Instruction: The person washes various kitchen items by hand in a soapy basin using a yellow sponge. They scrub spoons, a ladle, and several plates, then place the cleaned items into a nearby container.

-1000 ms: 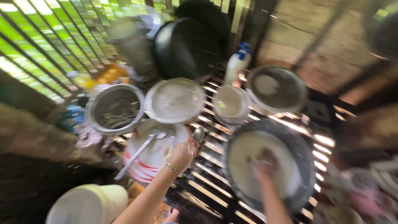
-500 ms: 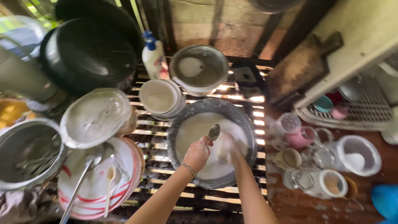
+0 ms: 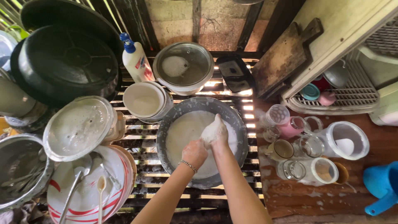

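A round grey metal basin (image 3: 164, 141) of white soapy water sits on the slatted rack in the middle of the head view. Both my hands are over it, pressed together. My left hand (image 3: 194, 152), with a thin bracelet at the wrist, is closed in a fist. My right hand (image 3: 214, 131) is coated in foam and curls against the left hand's knuckles. The spoon I held a moment ago is hidden between the hands.
A stack of white bowls (image 3: 144, 101), a soap bottle (image 3: 134, 61) and a lidded pot (image 3: 183, 68) stand behind the basin. Left are a metal lid (image 3: 78, 126), a red-and-white plate (image 3: 120, 186) with utensils, and black pans (image 3: 62, 62). Right are glasses and jars (image 3: 309, 155), a dish rack (image 3: 352, 97), a blue jug (image 3: 381, 186).
My left hand carried the spoon from the plate on the left to above the basin. Both hands have now closed together over the soapy water, and the view swung right.
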